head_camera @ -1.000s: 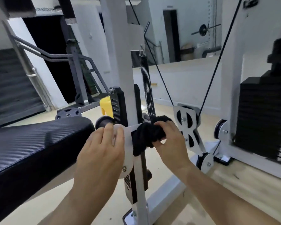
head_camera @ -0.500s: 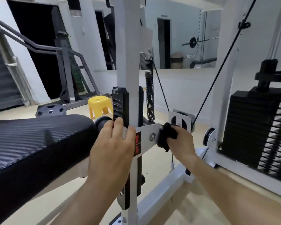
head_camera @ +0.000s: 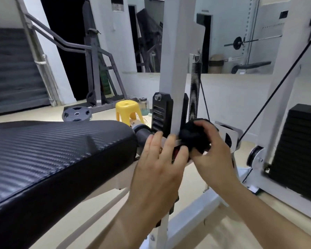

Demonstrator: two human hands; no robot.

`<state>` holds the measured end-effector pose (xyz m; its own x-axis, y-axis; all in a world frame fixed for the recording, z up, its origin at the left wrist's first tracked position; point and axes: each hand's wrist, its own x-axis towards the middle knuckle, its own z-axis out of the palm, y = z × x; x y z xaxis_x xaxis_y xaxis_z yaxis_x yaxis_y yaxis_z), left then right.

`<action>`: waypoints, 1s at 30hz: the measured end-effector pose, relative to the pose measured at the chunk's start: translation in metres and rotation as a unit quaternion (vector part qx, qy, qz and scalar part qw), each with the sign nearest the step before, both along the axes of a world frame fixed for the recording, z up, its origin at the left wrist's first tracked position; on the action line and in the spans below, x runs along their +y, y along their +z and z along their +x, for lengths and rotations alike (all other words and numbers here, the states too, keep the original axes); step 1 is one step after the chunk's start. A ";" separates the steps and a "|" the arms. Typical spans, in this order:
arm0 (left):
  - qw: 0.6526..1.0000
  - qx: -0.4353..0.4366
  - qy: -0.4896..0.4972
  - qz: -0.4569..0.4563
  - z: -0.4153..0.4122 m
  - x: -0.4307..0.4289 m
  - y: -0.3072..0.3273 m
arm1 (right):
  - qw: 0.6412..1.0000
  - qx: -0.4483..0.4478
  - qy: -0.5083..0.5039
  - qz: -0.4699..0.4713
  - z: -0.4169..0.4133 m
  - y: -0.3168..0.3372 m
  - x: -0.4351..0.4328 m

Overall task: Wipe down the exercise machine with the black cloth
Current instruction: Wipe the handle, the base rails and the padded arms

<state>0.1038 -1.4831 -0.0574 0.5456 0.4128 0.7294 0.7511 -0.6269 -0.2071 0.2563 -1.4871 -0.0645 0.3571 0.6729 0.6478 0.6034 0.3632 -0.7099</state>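
The right hand (head_camera: pixel 214 155) grips the bunched cloth (head_camera: pixel 192 139), pressing it low against the post (head_camera: pixel 176 69) to rub the metal. The left hand (head_camera: pixel 160 166) rests beside it, fingers straight, probably bracing the post.

Yellow stool (head_camera: pixel 127 109) stands beside a water bottle (head_camera: pixel 144 106).

Counted two hands: left hand (head_camera: pixel 156 169), right hand (head_camera: pixel 212 155). One black cloth (head_camera: pixel 192 137), one yellow stool (head_camera: pixel 127 112), one weight plate (head_camera: pixel 76 114), one bottle (head_camera: pixel 144 106), one spring (head_camera: pixel 195 90).
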 end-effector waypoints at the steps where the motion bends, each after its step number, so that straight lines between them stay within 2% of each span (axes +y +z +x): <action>1: 1.000 -0.023 -0.016 -0.001 -0.002 -0.001 0.005 | 0.999 0.000 0.041 0.029 -0.011 0.008 -0.001; 4: 0.997 -0.068 -0.018 0.010 -0.013 -0.004 0.012 | 0.991 -0.079 0.091 0.063 -0.029 0.006 0.003; 8: 1.000 0.006 -0.013 -0.006 -0.022 -0.010 -0.004 | 0.993 -0.115 0.022 0.033 -0.011 -0.012 0.006; 11: 0.999 0.042 -0.026 -0.006 -0.027 -0.007 -0.015 | 0.992 -0.123 -0.022 0.025 -0.007 0.003 0.000; 15: 0.997 -0.014 -0.067 0.042 -0.031 0.003 -0.021 | 0.967 -0.217 0.082 0.107 -0.047 0.019 -0.005; 16: 0.995 -0.020 -0.080 0.056 -0.031 0.004 -0.022 | 0.964 -0.227 0.074 0.115 -0.048 0.010 -0.002; 18: 0.993 -0.029 -0.094 0.066 -0.036 0.002 -0.023 | 0.977 -0.179 0.027 0.110 -0.037 -0.014 0.000; 20: 0.994 -0.017 -0.088 0.065 -0.039 0.001 -0.024 | 0.992 -0.104 -0.021 0.062 -0.027 -0.026 -0.005; 23: 0.994 -0.056 -0.084 0.042 -0.037 -0.004 -0.023 | 0.997 -0.066 -0.017 0.044 -0.042 -0.012 -0.007; 26: 0.983 -0.151 -0.094 0.042 -0.040 -0.006 -0.016 | 0.984 -0.149 0.005 0.100 -0.072 -0.007 -0.009; 30: 0.982 -0.145 -0.118 0.027 -0.055 -0.016 -0.016 | 0.951 -0.278 0.040 0.129 -0.069 -0.046 -0.024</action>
<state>0.0493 -1.4995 -0.0731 0.3871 0.2570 0.8855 0.6192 -0.7841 -0.0431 0.1874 -1.5106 -0.1105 -0.1337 0.4769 0.8687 0.8224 0.5425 -0.1713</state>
